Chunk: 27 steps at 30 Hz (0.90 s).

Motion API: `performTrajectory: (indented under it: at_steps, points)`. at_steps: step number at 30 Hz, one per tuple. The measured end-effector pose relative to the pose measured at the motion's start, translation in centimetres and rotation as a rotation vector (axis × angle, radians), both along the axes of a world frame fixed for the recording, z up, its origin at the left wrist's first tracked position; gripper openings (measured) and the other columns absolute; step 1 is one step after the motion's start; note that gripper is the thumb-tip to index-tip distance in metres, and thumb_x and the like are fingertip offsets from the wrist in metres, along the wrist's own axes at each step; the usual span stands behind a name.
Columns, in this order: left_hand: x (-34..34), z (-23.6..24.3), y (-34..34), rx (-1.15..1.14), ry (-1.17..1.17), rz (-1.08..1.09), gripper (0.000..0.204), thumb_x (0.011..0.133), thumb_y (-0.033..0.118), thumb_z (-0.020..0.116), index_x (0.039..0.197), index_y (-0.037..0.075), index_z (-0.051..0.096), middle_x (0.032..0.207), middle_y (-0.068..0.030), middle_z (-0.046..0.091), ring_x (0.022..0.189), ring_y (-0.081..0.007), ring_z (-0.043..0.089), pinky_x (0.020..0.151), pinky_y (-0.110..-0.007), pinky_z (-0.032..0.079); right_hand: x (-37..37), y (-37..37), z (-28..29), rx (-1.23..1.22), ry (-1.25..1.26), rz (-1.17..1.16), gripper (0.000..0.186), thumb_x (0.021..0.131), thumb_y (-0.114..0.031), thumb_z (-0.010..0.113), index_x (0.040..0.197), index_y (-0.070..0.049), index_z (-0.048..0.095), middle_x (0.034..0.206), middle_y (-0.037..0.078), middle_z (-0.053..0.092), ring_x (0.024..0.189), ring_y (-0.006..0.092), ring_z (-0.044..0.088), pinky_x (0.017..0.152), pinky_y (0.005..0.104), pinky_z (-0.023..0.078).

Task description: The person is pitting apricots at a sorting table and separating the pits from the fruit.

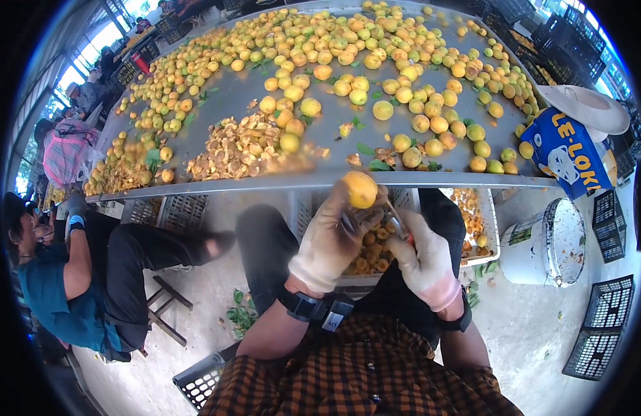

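Left hand (332, 239), gloved, clamped on a round yellow-orange fruit (360, 189), held up just below the near edge of the counter (320, 182). Right hand (424, 260), also gloved, closed round a small tool (397, 225) (blade or pitter, too blurred to tell) whose tip points up and left at the fruit. The hands sit close together, nearly touching. Fruit lies above and left of the right hand, at the left hand's fingertips; left hand is plainly nearer, since it holds it. Fruit is near round, no clear long axis. The tool's long axis runs diagonally from the right hand's grip toward the fruit's underside.

Below the hands, under the counter's near edge, a pale crate (473, 229) holds cut fruit pieces. On the counter: whole fruit spread over the far half and right side, a heap of cut halves (230, 149) toward the near left, loose green leaves scattered between. A white bucket (549, 243) stands on the floor to the right, black crates (598, 326) beyond it. Another person (71, 277) sits at the left along the same near edge, one gloved hand raised to the counter.
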<state>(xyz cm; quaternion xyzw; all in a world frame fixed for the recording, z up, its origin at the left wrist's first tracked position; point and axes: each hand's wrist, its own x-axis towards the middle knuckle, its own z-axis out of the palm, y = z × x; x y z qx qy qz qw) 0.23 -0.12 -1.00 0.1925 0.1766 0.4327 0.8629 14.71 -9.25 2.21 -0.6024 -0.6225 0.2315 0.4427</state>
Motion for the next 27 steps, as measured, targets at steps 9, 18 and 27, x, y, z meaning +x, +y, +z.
performTrajectory:
  at_steps: [9, 18, 27]
  points:
    - [0.0, 0.0, -0.6, -0.009, -0.076, -0.084, 0.049, 0.091, 0.042, 0.058, 0.123, 0.005, 0.054, 0.118, -0.0102, 0.062, 0.107, -0.0273, 0.06, 0.097, -0.041, 0.045, -0.8, 0.4, -1.1, 0.043, -0.115, -0.027, 0.029, 0.087, -0.016, 0.063, 0.11, -0.003, 0.052, 0.082, 0.021, 0.061, 0.073, 0.0406, 0.062, 0.057, 0.0438, 0.049]
    - [-0.4, 0.0, -0.4, -0.01, -0.037, -0.108, 0.048, 0.089, 0.045, 0.059, 0.116, 0.005, 0.056, 0.108, -0.0094, 0.063, 0.106, -0.0235, 0.059, 0.094, -0.036, 0.047, -1.6, 0.6, -1.2, -0.036, -0.165, -0.034, 0.024, 0.088, -0.018, 0.062, 0.101, -0.004, 0.048, 0.069, 0.022, 0.059, 0.065, 0.0422, 0.061, 0.05, 0.047, 0.048]
    - [0.3, -1.4, -0.4, -0.136, -0.175, -0.147, 0.052, 0.087, 0.044, 0.061, 0.119, 0.003, 0.055, 0.11, -0.0082, 0.062, 0.108, -0.0243, 0.058, 0.101, -0.039, 0.042, -1.8, 1.1, -0.3, -0.117, -0.253, -0.053, 0.025, 0.09, -0.024, 0.06, 0.097, -0.003, 0.047, 0.068, 0.021, 0.059, 0.063, 0.0413, 0.061, 0.05, 0.0467, 0.049]
